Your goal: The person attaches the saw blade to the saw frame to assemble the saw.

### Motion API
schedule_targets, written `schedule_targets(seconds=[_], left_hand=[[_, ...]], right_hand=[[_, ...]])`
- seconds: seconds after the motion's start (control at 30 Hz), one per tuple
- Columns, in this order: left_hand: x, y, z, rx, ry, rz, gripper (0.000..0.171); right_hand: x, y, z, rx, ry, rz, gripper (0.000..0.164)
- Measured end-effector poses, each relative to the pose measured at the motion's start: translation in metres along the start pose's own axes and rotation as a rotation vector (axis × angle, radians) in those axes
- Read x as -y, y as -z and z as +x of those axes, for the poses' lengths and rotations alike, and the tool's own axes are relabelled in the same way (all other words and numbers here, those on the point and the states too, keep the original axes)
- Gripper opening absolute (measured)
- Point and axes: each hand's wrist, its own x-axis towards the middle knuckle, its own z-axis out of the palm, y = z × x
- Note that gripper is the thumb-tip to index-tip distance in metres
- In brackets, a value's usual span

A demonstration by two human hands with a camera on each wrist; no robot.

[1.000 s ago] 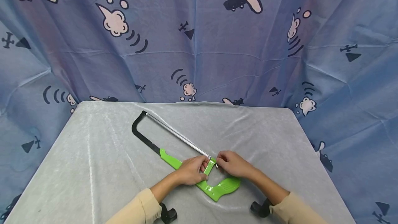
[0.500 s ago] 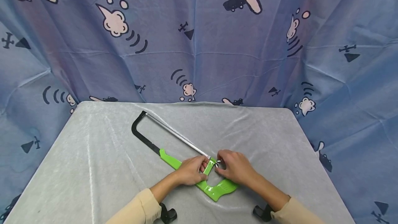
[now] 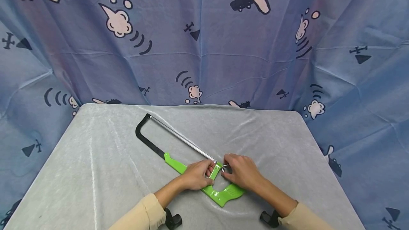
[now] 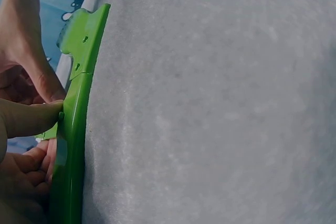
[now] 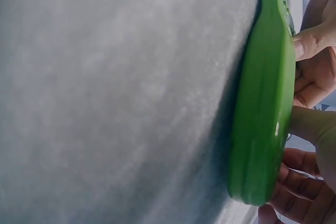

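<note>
A hacksaw (image 3: 175,164) lies flat on the cloth, with a green handle, a black front bow and a silvery blade (image 3: 182,137) toward the far side. My left hand (image 3: 195,176) grips the green upright beside the blade's near end, thumb on top. At that end sits a small metal wing nut (image 3: 223,168), which my right hand (image 3: 242,170) pinches between thumb and fingers. In the left wrist view the green handle (image 4: 72,150) stands beside my left thumb. The right wrist view has the handle's grip (image 5: 262,98) in front, partly hiding both hands.
Grey velvety cloth covers the table (image 3: 96,173). A blue curtain (image 3: 166,63) with plane prints hangs behind and at both sides. Black wrist mounts (image 3: 173,220) sit below the cuffs of the beige sleeves (image 3: 140,214).
My right hand has shifted slightly and its thumb and fingers have parted around the wing nut, which shows more now. The left hand and the hacksaw have stayed in place.
</note>
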Motion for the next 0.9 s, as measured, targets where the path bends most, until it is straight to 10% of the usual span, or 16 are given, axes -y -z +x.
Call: schedule_targets(seconds=[0.9], left_hand=[[-0.0021,0.0012,-0.0013,-0.009,-0.02,-0.003,0.034]], right_hand=[[-0.0005,0.0074,0.0022,0.113,-0.087,0.131,0.025]])
